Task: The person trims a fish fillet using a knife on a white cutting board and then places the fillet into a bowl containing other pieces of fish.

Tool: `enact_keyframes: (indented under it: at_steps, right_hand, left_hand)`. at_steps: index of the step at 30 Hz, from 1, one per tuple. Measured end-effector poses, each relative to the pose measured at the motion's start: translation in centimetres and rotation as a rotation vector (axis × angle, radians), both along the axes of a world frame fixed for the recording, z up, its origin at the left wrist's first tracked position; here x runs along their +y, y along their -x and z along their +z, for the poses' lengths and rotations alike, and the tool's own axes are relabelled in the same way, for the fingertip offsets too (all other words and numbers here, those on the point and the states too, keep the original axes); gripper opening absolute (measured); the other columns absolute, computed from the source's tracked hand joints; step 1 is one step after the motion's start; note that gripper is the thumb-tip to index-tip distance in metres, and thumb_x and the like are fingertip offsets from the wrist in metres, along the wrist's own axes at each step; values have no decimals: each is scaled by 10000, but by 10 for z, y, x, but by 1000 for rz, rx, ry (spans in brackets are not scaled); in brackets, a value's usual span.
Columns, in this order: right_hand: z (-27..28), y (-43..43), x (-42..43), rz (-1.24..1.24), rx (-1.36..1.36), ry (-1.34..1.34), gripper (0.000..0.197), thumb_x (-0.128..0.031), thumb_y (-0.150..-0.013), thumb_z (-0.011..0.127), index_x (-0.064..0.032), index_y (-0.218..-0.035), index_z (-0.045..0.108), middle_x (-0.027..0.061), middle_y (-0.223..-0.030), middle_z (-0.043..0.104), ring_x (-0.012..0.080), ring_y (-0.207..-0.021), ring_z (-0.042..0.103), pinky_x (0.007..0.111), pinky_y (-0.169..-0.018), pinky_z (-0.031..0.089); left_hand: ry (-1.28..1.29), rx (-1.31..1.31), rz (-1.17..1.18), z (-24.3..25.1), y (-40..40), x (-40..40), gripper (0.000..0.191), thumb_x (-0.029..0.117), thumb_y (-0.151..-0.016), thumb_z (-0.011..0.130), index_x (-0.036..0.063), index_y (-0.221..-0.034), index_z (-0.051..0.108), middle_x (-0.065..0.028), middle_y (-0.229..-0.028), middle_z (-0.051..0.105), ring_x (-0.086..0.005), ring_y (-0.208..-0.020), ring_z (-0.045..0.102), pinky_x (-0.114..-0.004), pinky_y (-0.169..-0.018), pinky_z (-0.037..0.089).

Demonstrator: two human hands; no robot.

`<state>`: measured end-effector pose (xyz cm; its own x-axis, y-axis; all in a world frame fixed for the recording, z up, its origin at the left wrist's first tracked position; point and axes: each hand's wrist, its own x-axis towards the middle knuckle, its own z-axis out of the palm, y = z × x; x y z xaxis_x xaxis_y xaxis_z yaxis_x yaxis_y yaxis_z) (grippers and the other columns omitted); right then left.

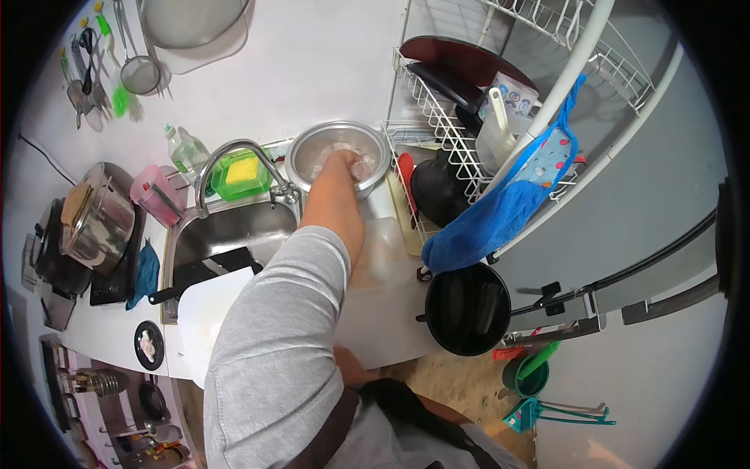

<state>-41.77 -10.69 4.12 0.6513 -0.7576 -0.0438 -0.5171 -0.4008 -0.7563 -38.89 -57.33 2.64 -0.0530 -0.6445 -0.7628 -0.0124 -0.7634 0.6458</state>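
Note:
My left hand [350, 161] reaches down into a round metal pot [299, 153] at the back of the counter. Its fingers are among pale pinkish pieces [364, 169], possibly raw meat, and are largely hidden. The grey sleeve crosses the middle of the view. My right hand [351, 368] is low beside the counter's front edge, partly covered by the left sleeve, so its fingers cannot be made out. A white cutting board [205, 313] lies left of the sleeve, partly over the sink. Near the pot, a yellow sponge [242, 170] rests in a green plastic container [227, 190].
Left are the steel sink [234, 225], curved faucet [225, 149] and a black handle [161, 298] over the sink's rim. Right are a white wire dish rack [433, 111], a blue hanging towel [486, 225] and a black bin [467, 311]. A small black plate [139, 346] sits front left.

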Motion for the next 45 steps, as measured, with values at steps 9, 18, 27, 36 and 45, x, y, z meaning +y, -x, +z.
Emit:
enact_keyframes:
  at_steps: [9, 18, 27, 36, 45]
  right_hand:
    - [-13, -7, 7, 57, -34, 22, 405, -116, -785, 595, -181, -1184, 621, 53, -1027, 543, 291, -821, 627, 443, -694, 503]
    - [-3, -7, -1, 19, -87, 104, 441, -66, -759, 599, -201, -1176, 652, 47, -992, 582, 268, -802, 625, 391, -704, 520]
    - [0, -12, 2, -19, -113, 146, 436, -74, -736, 612, -190, -1154, 662, 57, -982, 587, 263, -795, 628, 375, -716, 525]
    - [1, -7, 12, -44, -153, 210, 423, -76, -723, 630, -168, -1133, 671, 62, -966, 592, 262, -764, 634, 368, -695, 525]
    - [0, 1, 23, -81, -164, 264, 406, -77, -715, 640, -171, -1107, 686, 51, -964, 599, 251, -735, 638, 362, -666, 531]
  left_hand:
    - [541, -49, -105, 57, -40, 12, 289, 215, -895, 573, 34, -1113, 630, -118, -1041, 642, -244, -890, 627, -405, -756, 519]
    - [1164, -238, -400, 189, -120, 7, 246, 140, -799, 724, 36, -1013, 664, -53, -896, 664, -159, -771, 631, -314, -706, 532]
    - [1071, -390, -447, 217, -164, 43, 306, 129, -790, 727, 26, -1065, 640, -71, -963, 664, -174, -852, 636, -332, -788, 526]
    - [1062, -396, -375, 213, -165, 54, 338, 114, -784, 712, 21, -1099, 633, -83, -997, 661, -188, -864, 640, -338, -798, 527]
    - [1073, -356, -351, 206, -166, 53, 317, 102, -792, 698, 25, -1093, 634, -73, -979, 661, -180, -849, 634, -330, -780, 523]
